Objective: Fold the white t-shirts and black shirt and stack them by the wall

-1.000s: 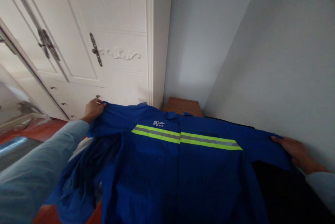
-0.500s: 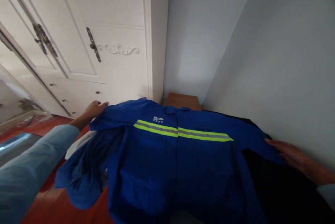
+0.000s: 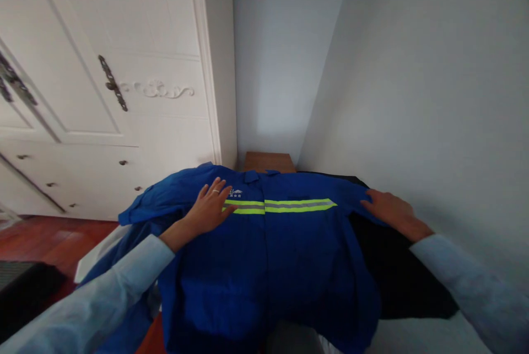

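Note:
A blue work jacket point(image 3: 306, 255) lies spread out front side up, its collar toward the wall corner. Yellow-green reflective bands with a grey stripe cross its chest, and a small white logo sits above the left-hand band. Over that logo and band is my left hand point(image 3: 211, 206), open and palm down, fingers spread, a ring on one finger. On the right, my right hand point(image 3: 390, 212) grips the end of the jacket's sleeve; part of its fingers is hidden. The other sleeve reaches out to the left, free of my hand.
A white wardrobe point(image 3: 165, 139) with dark metal handles stands at the left and back. Grey walls point(image 3: 413, 95) rise behind and to the right. A brown wooden piece point(image 3: 268, 161) sits in the corner. Black cloth point(image 3: 405, 277) lies under the right sleeve. Reddish floor point(image 3: 53, 238) shows at left.
My left hand has let go of the left sleeve's end and moved right onto the jacket's chest. My right hand stays at the other sleeve. The view has turned somewhat to the right.

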A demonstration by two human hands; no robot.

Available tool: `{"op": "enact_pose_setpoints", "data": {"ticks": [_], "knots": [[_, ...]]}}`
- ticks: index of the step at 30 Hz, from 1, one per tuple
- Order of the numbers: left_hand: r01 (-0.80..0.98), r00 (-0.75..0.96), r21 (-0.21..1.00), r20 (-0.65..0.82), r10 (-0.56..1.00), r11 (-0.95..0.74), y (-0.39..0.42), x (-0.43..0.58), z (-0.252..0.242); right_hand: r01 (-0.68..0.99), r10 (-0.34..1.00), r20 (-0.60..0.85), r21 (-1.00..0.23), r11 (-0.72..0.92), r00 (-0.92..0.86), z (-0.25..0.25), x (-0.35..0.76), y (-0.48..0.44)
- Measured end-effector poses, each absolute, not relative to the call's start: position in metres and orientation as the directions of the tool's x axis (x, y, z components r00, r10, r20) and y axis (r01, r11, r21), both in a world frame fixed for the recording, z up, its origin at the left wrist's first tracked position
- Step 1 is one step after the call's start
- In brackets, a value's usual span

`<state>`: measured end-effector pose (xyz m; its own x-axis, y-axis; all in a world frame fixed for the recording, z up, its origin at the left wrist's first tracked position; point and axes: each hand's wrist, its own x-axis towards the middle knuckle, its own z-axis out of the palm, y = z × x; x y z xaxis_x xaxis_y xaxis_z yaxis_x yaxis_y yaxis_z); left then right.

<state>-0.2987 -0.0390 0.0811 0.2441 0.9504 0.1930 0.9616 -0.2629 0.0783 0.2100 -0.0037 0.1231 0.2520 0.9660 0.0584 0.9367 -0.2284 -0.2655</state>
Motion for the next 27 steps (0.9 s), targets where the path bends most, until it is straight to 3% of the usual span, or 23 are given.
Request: {"op": "enact_pose_setpoints", "data": {"ticks": [1,3,6,10,16,22,27], "knots": [[0.951,0.278,0.087,0.180,0.944,-0.297,-0.032,-0.285,0.075,0.976,0.981,0.064,-0.134,-0.174,0.183,0.127,0.189,-0.002],[0.939,0.316,0.094,0.151,0.937,-0.332,-0.016,-0.261,0.062,1.000,0.997,0.075,-0.029,-0.008,0.010,0.130,0.145,0.004],[0.934,0.318,0.125,0.132,0.939,-0.334,0.011,-0.238,0.047,0.951,0.954,0.034,-0.078,0.299,-0.297,0.125,0.085,0.022],[0.945,0.256,0.165,0.163,0.953,-0.282,0.051,-0.223,0.039,0.857,0.872,0.024,-0.174,0.484,-0.488,0.108,0.026,0.067],[0.947,0.199,0.211,0.208,0.958,-0.243,0.091,-0.206,0.023,0.858,0.907,0.057,-0.305,0.413,-0.417,0.071,-0.008,0.155],[0.965,0.154,0.168,0.261,0.953,-0.202,0.093,-0.199,0.004,0.793,0.857,0.018,-0.371,0.483,-0.514,0.037,-0.017,0.204],[0.961,0.160,0.182,0.253,0.954,-0.210,0.092,-0.201,0.006,0.740,0.852,0.147,-0.438,0.511,-0.502,0.014,-0.022,0.210]]}}
